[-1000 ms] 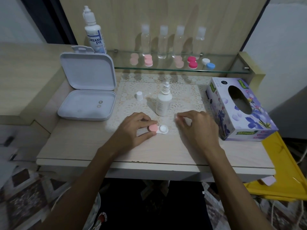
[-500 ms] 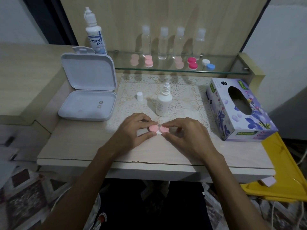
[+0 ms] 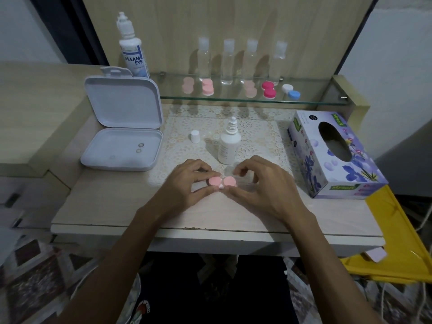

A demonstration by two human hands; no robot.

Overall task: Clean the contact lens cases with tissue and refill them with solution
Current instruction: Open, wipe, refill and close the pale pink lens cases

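A contact lens case [image 3: 222,182] with two pink caps lies on the table in front of me. My left hand [image 3: 187,183] pinches its left cap between thumb and fingers. My right hand [image 3: 259,183] pinches the right cap the same way. Just behind the case stands a small white solution bottle [image 3: 228,146] with its nozzle bare, and its white cap [image 3: 195,136] sits to the left on the lace mat. A purple floral tissue box [image 3: 334,157] lies at the right.
An open white plastic box [image 3: 121,136] sits at the left. The glass shelf [image 3: 233,99] behind carries a large solution bottle [image 3: 133,50], several clear bottles and several more lens cases [image 3: 268,90]. A yellow bin [image 3: 385,242] stands at the lower right.
My right hand carried a pink cap over to the case's open right well and now pinches it in place. My left hand has kept hold of the left cap.
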